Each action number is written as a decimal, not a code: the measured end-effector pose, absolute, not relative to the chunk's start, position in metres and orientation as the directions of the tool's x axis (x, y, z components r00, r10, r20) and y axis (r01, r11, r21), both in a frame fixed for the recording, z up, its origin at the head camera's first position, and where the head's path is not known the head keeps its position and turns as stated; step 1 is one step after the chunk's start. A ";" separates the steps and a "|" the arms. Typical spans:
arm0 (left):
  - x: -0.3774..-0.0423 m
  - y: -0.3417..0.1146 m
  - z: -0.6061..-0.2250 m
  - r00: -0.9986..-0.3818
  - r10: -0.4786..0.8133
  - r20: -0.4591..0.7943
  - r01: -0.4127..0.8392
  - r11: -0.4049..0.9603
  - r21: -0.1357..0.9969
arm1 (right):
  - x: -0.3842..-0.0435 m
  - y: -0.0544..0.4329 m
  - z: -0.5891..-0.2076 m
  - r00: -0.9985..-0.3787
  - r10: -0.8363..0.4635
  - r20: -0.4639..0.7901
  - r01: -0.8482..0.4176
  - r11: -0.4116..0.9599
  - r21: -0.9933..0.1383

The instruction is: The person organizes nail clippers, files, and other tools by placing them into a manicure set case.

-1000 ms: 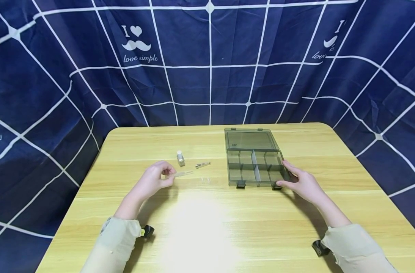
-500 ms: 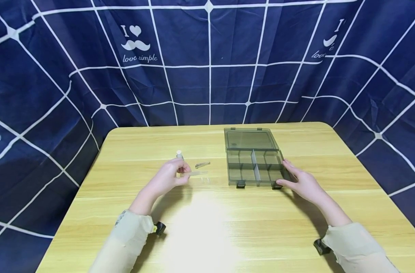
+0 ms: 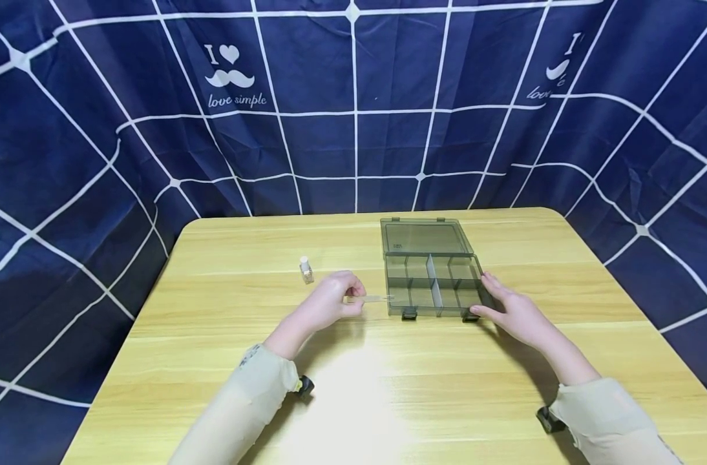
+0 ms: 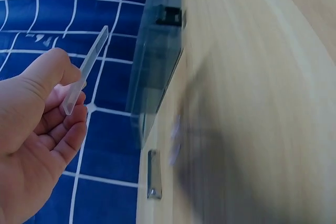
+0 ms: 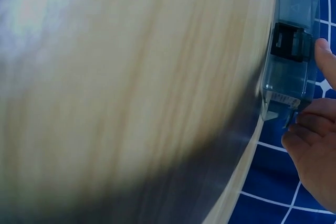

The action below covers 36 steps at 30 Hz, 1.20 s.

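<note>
My left hand [image 3: 335,298] pinches a flat translucent strip [image 4: 86,72] between thumb and fingers. In the head view, the strip's far end reaches the left edge of a grey see-through compartment box [image 3: 400,310]; whether it touches cannot be told. The box lies with its lid [image 3: 426,237] laid back and dividers inside. My right hand [image 3: 513,311] grips the box's near right corner, thumb at the front by a black latch [image 5: 286,41], fingers along the side. In the left wrist view, a metal nail clipper [image 4: 154,174] lies on the table; my left hand hides it in the head view.
A small clear bottle with a white cap [image 3: 306,270] stands left of my left hand. Small clear pieces [image 4: 176,140] lie beside the nail clipper. Blue grid-patterned cloth [image 3: 307,148] hangs behind the wooden table [image 3: 446,374].
My left hand has moved right with the strip, past the bottle and over the nail clipper, up to the box. My right hand has stayed on the box corner.
</note>
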<state>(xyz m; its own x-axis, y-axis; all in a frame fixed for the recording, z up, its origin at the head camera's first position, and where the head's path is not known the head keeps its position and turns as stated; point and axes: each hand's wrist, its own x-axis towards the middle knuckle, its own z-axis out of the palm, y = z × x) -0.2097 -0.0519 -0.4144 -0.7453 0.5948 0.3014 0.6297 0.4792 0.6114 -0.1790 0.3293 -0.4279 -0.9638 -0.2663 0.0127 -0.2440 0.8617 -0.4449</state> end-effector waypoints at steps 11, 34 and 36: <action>-0.215 -0.021 -0.416 -0.740 0.596 0.313 0.638 0.473 0.608 | -0.179 0.330 -0.430 -0.964 -0.265 0.008 -0.239 0.859 -0.454; -0.233 0.025 -0.429 -0.694 0.657 0.294 0.691 0.494 0.527 | -0.177 0.328 -0.431 -0.960 -0.277 0.031 -0.260 0.848 -0.461; -0.234 0.027 -0.430 -0.696 0.659 0.286 0.688 0.497 0.529 | -0.177 0.328 -0.430 -0.961 -0.275 0.026 -0.255 0.850 -0.461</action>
